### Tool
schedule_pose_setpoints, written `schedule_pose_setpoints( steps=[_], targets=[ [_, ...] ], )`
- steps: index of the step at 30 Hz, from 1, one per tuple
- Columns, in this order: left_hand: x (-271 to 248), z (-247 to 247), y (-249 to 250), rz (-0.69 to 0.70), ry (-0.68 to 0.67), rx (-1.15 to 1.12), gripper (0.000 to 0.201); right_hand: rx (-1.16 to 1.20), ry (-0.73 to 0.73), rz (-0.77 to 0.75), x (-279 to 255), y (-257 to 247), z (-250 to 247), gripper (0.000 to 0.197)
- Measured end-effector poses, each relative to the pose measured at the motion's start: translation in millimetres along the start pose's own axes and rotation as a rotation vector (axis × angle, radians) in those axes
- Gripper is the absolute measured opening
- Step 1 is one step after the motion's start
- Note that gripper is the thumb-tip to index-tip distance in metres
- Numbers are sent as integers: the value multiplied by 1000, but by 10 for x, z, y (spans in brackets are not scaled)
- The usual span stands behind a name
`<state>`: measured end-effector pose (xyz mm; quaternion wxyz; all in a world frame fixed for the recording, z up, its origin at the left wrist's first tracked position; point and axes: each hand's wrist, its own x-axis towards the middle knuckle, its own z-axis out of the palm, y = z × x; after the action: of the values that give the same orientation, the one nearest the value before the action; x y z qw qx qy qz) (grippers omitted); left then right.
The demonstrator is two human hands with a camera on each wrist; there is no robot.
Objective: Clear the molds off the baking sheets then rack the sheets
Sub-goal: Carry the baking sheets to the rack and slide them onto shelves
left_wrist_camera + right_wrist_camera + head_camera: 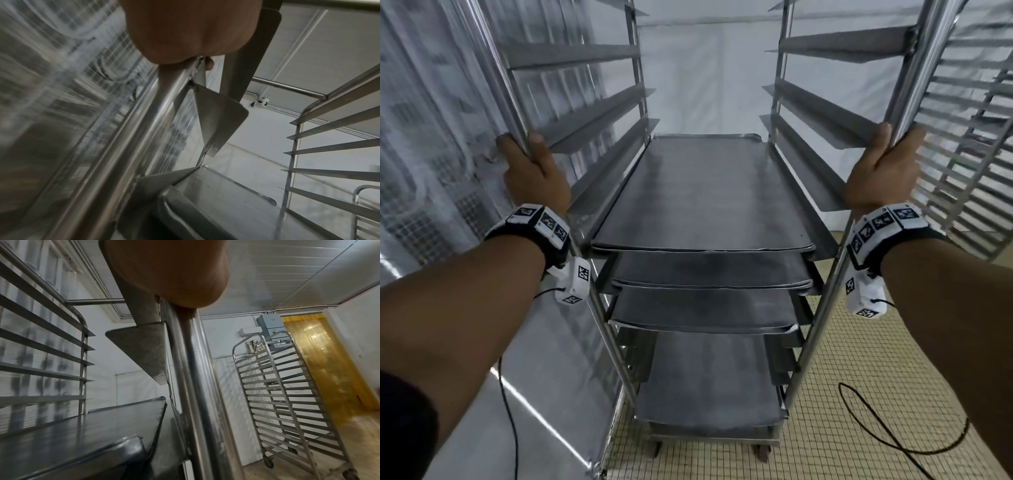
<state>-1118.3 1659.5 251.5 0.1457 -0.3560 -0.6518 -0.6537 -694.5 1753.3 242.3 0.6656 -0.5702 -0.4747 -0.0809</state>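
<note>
Two uprights of the rack (616,192) are being gripped: the left hand (534,171) is being wrapped round the left post (503,78), the right hand (883,171) round the right post (917,68), fingers curled tight on both. Four baking sheets (702,192) are being carried on the lower runners, bare of molds. If the rack is being rolled, a wheel could be snagged by the black cable (893,442) lying on the tiled floor (859,359), and the loosely seated sheets could be jolted forward off their runners.
</note>
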Motion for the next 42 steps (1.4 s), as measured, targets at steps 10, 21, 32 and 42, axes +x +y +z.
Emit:
schedule_pose_setpoints(
  steps=[10,21,32,42],
  targets=[
    [456,1186,-245,-7,-46,-86,52,-8,-20,65,496,344,1002,58],
    [741,2463,-326,-70,-76,9,60,8,-9,41,1118,827,2107,52],
    [845,3651,-122,-96,-10,38,26,55,-89,29,1821,1480,3164,54],
    [1131,4652,-286,-78,-19,4,31,55,-133,71,2298,1841,4103,58]
  ],
)
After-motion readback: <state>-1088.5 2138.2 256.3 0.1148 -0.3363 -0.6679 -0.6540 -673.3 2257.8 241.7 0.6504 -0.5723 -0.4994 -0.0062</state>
